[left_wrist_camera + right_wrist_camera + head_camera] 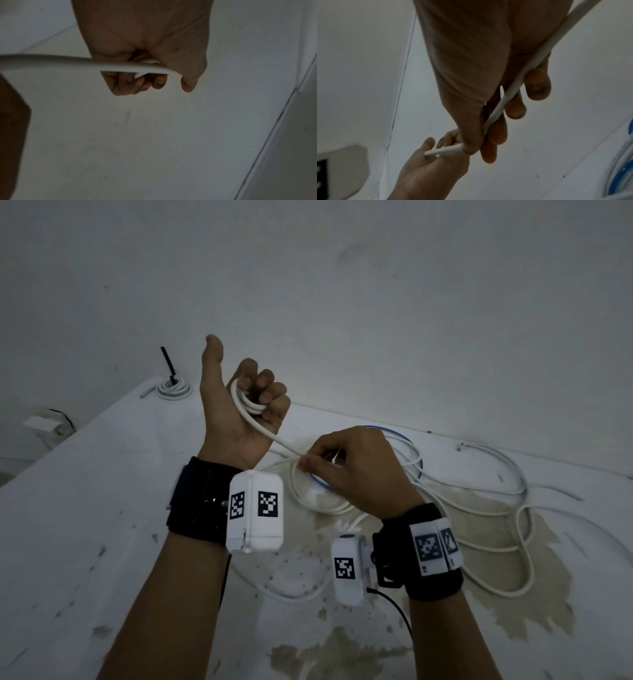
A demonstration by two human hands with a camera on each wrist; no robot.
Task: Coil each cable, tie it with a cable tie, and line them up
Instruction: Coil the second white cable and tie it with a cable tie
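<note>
Here the white cable is being wound into small loops held in the curled fingers of the raised left hand, thumb upright. The right hand pinches the strand just above the bench. Each turn should be fed taut and laid evenly, slack being drawn from the loose tangle gradually.

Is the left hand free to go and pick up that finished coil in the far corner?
Probably not yet. The left hand has its fingers curled round loops of the white cable, which the right hand pinches. Nothing blocks the way to the tied coil.
</note>
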